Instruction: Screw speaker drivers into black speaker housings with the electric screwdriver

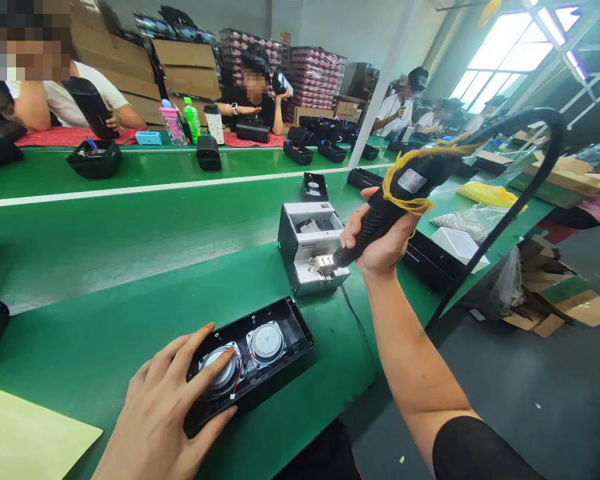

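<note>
My left hand (175, 393) grips the near end of a black speaker housing (300, 327) lying open side up on the green bench. Two round silver speaker drivers (267, 343) sit inside it, with a thin red and black wire and a small white plug. One finger rests across the nearer driver. In my right hand (380, 240) is a black electric screwdriver (397, 197), tied with yellow cord and slanting down to the left. Its tip end meets the front outlet of a grey screw feeder (305, 267); the bit itself is hard to make out.
A thick black cable (510, 200) loops from the screwdriver down on the right. Beyond the feeder lies a small black part (315, 187). A white tray (460, 248) and a bag of screws (465, 220) stand right. Yellow paper (30, 433) lies front left. Co-workers sit across the bench.
</note>
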`<act>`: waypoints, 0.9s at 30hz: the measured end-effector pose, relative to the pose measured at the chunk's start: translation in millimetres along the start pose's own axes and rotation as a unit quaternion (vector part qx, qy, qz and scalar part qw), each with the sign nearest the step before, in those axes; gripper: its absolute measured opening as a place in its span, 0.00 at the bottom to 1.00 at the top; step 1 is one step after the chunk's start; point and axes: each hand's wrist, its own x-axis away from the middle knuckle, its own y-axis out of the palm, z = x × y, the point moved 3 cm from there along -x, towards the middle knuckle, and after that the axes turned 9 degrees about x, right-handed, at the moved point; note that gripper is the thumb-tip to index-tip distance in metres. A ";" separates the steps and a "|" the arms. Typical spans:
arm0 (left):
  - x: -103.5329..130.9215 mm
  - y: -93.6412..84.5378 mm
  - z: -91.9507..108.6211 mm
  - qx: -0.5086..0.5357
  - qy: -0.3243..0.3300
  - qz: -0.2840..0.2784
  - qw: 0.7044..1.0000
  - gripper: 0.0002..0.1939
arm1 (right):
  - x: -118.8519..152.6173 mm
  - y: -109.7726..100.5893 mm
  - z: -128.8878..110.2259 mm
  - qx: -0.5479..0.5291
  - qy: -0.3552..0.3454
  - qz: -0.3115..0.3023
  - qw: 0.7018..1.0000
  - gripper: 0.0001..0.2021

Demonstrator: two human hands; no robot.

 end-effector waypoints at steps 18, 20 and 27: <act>-0.4 -0.3 1.4 0.012 -0.016 -0.006 1.000 0.29 | -3.8 1.9 8.7 -0.030 0.011 -0.049 0.998 0.36; 1.9 -1.3 -0.3 0.021 -0.020 -0.011 1.000 0.30 | -1.8 1.2 7.3 -0.042 0.012 -0.056 0.997 0.36; 23.2 -9.7 -18.4 0.054 -0.030 -0.035 0.997 0.34 | 16.9 0.0 -10.1 -0.055 0.034 -0.067 0.996 0.39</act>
